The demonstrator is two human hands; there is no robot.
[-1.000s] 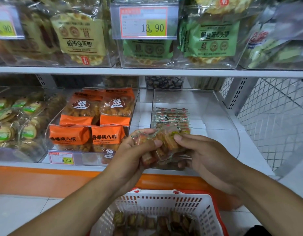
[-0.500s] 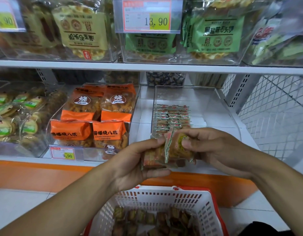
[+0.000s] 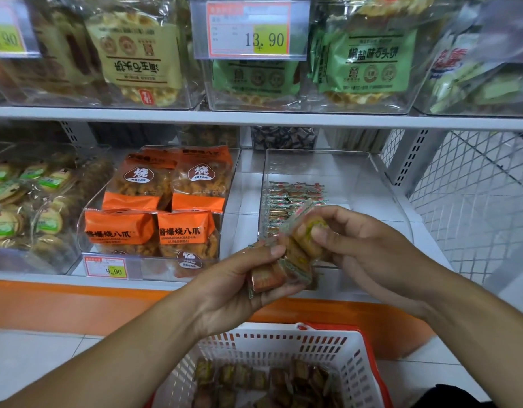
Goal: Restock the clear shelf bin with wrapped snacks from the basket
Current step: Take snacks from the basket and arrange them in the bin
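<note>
1. Basket [image 3: 351,351] first, at the bottom centre of the frame: white lattice walls, red rim, many wrapped snacks [image 3: 266,381] lying loose on its floor, so plenty of stock is left to move.
2. Above it, mid-frame, both hands meet over a handful of wrapped snacks. The left hand [image 3: 236,293] grips a short stack [image 3: 279,273] between thumb and curled fingers. The right hand [image 3: 363,248] pinches the topmost packet [image 3: 305,231], which stands tilted up off the stack.
3. Step in hand, as I judge it: sorting and squaring the handful, peeling one packet off for placing.
4. Just behind the hands, centre right, sits the clear shelf bin [image 3: 380,184]. A small block of the same packets [image 3: 295,194] lies in neat rows against its left wall; most of its floor shows bare.
5. Next move likely calls for carrying the pinched packet over the bin's low front lip and laying it flat beside the existing rows, same face up, while the left hand keeps the rest from slipping.
6. Left of it, a neighbouring bin holds orange bags [image 3: 163,201]; the price tag [image 3: 250,30] hangs at upper centre.
</note>
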